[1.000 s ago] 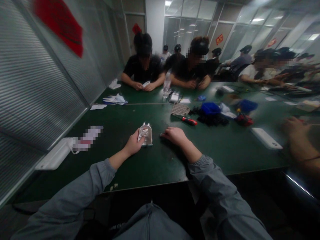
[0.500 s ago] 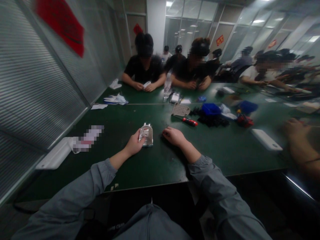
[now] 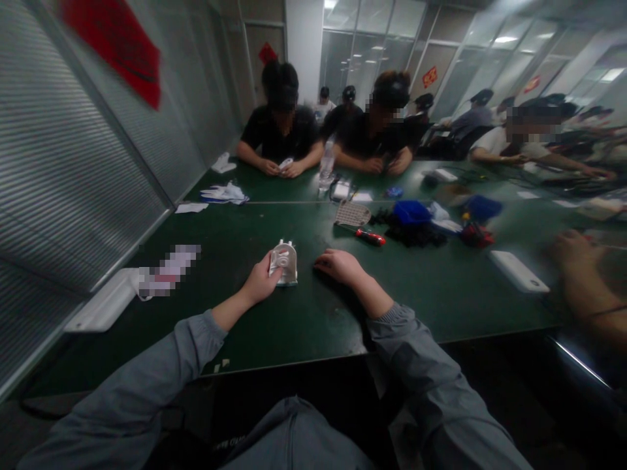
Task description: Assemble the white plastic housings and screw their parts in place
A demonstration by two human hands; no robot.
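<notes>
My left hand [image 3: 262, 279] is closed on a white plastic shell [image 3: 290, 264], gripping its left side with the thumb over the front. The shell has a rounded top, two short prongs at its upper edge and a ring-shaped moulding inside. To the right of the shell, apart from it, my right hand [image 3: 339, 266] rests on the green table [image 3: 304, 333]. Its fingers are curled in, and whatever they hold, if anything, is hidden. Beyond it lies a red and black screwdriver [image 3: 371, 237], beside a beige grid-like plate [image 3: 353, 213].
A blue bin [image 3: 412, 212] stands among a pile of small black parts [image 3: 418, 234]. A white power bank-like block [image 3: 519, 271] lies at right, near a co-worker's arm [image 3: 582, 267]. Gloves [image 3: 224, 192] and a white case [image 3: 105, 303] lie at left. Two people sit opposite.
The view has shifted slightly, so everything sits a little further left. Both hands keep nearly the same pose, and the left still grips the white plastic shell.
</notes>
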